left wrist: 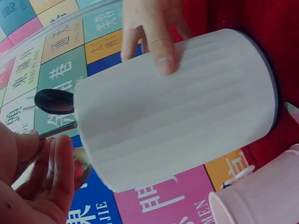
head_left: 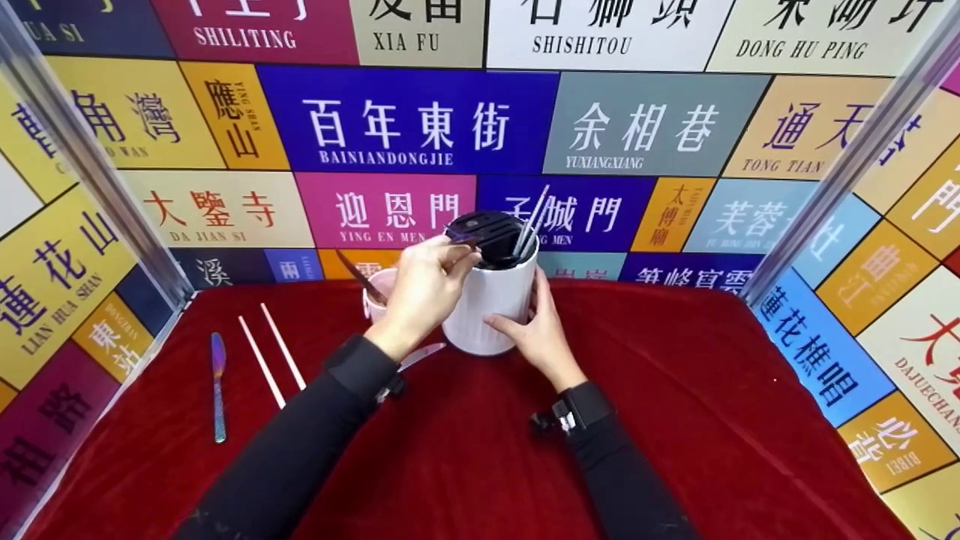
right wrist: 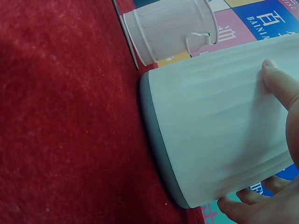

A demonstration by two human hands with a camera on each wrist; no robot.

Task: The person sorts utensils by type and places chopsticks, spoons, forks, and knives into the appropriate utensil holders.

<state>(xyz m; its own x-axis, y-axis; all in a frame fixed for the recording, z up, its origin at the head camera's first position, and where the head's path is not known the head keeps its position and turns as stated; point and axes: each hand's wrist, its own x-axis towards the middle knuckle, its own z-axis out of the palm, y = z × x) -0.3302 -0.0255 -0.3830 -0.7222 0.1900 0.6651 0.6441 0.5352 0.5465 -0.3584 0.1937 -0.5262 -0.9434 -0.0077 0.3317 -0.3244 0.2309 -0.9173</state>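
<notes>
A white ribbed utensil holder (head_left: 487,307) with a dark base stands upright on the red cloth. My right hand (head_left: 544,330) grips its right side, the thumb in front and fingers behind, as the right wrist view also shows. At the rim, my left hand (head_left: 427,285) pinches a thin, dark-edged utensil, whose kind is hidden by the fingers. A black slotted piece (head_left: 487,229) fills the holder's mouth, and slim silvery sticks (head_left: 534,217) rise from it. Past the rim in the left wrist view juts a black spoon-like head (left wrist: 55,101).
Left of the holder stands a small pale pink pail (right wrist: 170,30) with a copper-brown utensil (head_left: 360,276) leaning in it. A table knife (head_left: 422,355) lies near the holder's base. Farther left lie two pale chopsticks (head_left: 262,361) and an iridescent knife (head_left: 218,390). Sign-covered panels surround the cloth.
</notes>
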